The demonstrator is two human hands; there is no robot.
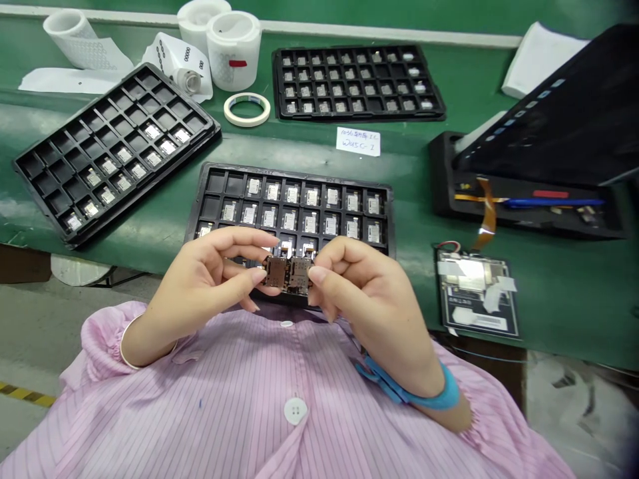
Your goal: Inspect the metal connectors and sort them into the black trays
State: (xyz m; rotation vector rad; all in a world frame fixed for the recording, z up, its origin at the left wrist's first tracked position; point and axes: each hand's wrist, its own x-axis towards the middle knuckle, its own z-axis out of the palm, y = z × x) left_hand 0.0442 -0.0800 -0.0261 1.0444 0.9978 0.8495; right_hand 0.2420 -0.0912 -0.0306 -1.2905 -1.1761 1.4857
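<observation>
The left hand (214,276) has its thumb and fingers closed on a small metal-faced module, the left module (275,271); the right hand (359,286) pinches the right module (299,273) between thumb and fingers. The two modules sit side by side above the near edge of the middle tray (214,181), the landmark here; whether they are joined to each other, I cannot tell.

The middle tray is black and lies on the green worktop (414,166); its visible pockets mostly hold silvery parts, with bare pockets at its far left corner; the hands hide much of its near side. To the left of the middle tray, set at a slant, is the left tray (80,158), partly filled; beyond the middle tray are the far tray (359,117), with parts in most pockets, and a handwritten label (358,142) between the two; beyond its left part lie a ring of tape (246,122) and, farther back, a white roll (233,56) with a red mark.

To the right of the middle tray stands a black box (446,176) with a dark panel (554,126) leaning up over it and a blue tool (554,203) inside; nearer the person, also right of the middle tray, lies a circuit assembly (474,299) with whitish strips on it; an orange ribbon cable (488,219) runs between the box and the assembly's far edge. A blue strap (442,392) circles the right wrist.
</observation>
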